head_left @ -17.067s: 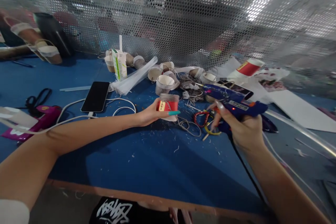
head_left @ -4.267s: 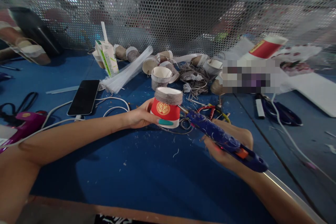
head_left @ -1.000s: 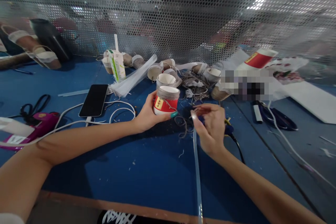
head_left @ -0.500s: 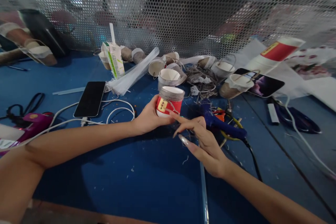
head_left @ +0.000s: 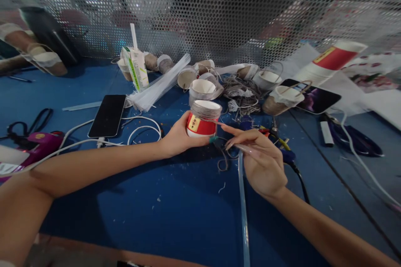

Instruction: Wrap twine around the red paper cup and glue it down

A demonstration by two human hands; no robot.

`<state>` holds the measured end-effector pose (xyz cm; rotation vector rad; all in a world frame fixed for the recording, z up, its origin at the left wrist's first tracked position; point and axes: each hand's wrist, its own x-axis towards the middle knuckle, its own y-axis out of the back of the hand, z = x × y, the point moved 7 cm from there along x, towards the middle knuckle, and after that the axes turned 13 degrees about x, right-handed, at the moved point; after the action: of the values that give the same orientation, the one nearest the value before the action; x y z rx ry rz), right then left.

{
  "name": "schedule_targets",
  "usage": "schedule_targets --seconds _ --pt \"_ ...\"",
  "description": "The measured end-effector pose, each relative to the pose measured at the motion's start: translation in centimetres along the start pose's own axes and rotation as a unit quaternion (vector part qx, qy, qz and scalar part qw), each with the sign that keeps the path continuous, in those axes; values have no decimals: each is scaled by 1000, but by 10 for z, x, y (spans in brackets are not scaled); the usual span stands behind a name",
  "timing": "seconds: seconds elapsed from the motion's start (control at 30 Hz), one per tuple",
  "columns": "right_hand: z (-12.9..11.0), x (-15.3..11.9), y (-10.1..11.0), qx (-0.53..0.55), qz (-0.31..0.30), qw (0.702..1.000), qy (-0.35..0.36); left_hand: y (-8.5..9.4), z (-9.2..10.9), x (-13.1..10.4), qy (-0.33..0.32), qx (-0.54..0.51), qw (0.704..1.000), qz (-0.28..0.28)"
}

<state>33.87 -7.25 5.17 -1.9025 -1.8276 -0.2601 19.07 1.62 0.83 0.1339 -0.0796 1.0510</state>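
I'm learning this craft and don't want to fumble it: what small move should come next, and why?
I'd probably have the right hand draw the cord snug against the cup, just under the wound rows: its index fingertip is beside the cord there, the left hand grips the cup, and red still shows below the rows.

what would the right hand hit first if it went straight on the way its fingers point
Most likely the red and white cup in the left hand: the right hand has its index finger aimed at the cup's side, near the wound cord. Depth is unclear, so they may already touch.
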Motion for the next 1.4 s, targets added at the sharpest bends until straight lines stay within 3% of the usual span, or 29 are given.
schedule_targets --seconds 0.1,0.3,0.37,0.73,1.1,1.4 --pt "-5 -1 1 -11 5 999 39 -1 -3 1 1 10 1000 -10" --pt "7 -9 -6 -152 -123 981 -15 -6 -5 -1 8 24 999 -35" --pt "9 -10 -6 -159 -136 978 -20 -6 -5 -1 7 30 999 -35" --pt "5 -1 0 5 -32 999 1 -5 -4 -1 16 16 999 -36" --pt "0 5 13 37 53 997 52 -2 -2 0 42 -45 998 -15" --pt "2 -3 -2 -13 -29 999 -29 -13 2 -3 53 -80 990 -106"
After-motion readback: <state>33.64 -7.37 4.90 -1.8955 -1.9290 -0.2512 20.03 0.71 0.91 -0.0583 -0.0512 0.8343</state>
